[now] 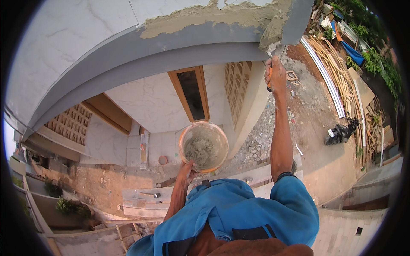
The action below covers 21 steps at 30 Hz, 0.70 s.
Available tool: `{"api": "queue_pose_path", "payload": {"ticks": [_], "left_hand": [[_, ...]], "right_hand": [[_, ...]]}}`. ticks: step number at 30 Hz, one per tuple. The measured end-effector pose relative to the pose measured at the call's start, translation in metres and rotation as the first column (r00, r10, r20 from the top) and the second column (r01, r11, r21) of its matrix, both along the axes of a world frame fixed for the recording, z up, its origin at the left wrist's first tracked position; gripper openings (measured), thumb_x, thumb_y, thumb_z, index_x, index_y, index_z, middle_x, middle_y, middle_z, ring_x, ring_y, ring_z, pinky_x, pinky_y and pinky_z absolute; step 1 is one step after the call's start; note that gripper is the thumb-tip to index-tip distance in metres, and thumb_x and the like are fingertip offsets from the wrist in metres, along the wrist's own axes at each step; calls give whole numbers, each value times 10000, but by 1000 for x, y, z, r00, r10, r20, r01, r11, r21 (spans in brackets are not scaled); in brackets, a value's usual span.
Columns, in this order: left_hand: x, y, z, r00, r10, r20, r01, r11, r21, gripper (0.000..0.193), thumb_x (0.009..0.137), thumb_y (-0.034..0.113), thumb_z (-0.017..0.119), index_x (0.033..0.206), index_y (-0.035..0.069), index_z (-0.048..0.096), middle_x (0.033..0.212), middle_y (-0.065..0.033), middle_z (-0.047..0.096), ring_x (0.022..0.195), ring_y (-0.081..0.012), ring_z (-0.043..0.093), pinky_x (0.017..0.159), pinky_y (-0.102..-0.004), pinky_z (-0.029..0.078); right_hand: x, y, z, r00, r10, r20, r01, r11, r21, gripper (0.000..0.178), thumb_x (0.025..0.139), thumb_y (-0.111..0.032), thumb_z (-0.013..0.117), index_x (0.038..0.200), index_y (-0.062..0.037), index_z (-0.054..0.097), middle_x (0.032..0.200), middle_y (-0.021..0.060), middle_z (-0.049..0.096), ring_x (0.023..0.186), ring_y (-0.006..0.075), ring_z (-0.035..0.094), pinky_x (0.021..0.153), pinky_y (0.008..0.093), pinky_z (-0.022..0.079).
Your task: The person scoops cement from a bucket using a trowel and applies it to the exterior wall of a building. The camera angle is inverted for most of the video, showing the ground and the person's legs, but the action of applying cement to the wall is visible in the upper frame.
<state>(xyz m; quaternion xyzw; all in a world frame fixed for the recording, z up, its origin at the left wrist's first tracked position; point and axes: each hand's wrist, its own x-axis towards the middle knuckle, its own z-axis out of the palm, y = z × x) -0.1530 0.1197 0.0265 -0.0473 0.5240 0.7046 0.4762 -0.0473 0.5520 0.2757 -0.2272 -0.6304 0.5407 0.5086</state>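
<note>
My right hand (277, 76) stretches up and ahead, closed around the orange and black handle of a trowel (270, 53). The trowel's blade, mostly covered in wet mortar, presses against the grey ledge (205, 37) near its right end. A rough band of mortar (192, 23) runs along the ledge, below white marbled panels (92, 25). Lower down, my left hand (186, 173) grips the near left rim of an orange bucket (183, 141). Grey mortar (203, 151) lies inside that bucket, and its inner wall is smeared.
Wooden planks (141, 194) with a hammer (151, 195) lie below me to the left. Beneath the ledge are a brown-framed window (191, 94) and a lattice wall (237, 87). Timber piles (341, 72) and a parked motorcycle (341, 133) stand on the ground at right.
</note>
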Motion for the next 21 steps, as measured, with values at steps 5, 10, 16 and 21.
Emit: {"api": "queue_pose_path", "payload": {"ticks": [5,10,16,21], "left_hand": [[-2,3,5,1000,-22,22,22,1000,-5,454,1034,143,442,1450,50,288,1400,-235,470,1158,-391,625,875,-573,614],[-11,-2,-15,998,-53,-13,53,999,-5,430,1036,153,453,1426,38,314,1386,-233,484,1147,-393,629,869,-574,614],[-7,0,2,998,-35,-43,34,999,-36,404,1034,162,482,1388,17,352,1349,-228,521,1161,-386,623,893,-598,591],[-12,-14,-16,999,-37,7,37,999,-21,402,1048,173,465,1403,19,357,1361,-229,521,1194,-389,603,912,-606,574]], "right_hand": [[-12,24,-22,975,-96,198,75,991,111,561,1039,-587,419,888,-61,546,639,-15,446,539,80,416,505,261,353],[17,-5,-80,954,-33,299,37,999,-6,563,1046,-576,413,895,-53,559,629,-15,420,559,83,412,525,259,344],[30,-43,-105,961,-74,267,74,997,12,555,1053,-563,390,945,-45,561,624,45,463,586,172,494,578,325,396],[-12,-33,-28,912,-263,314,150,927,343,547,1054,-539,387,1080,-14,539,801,264,602,794,499,564,741,516,447]]}}
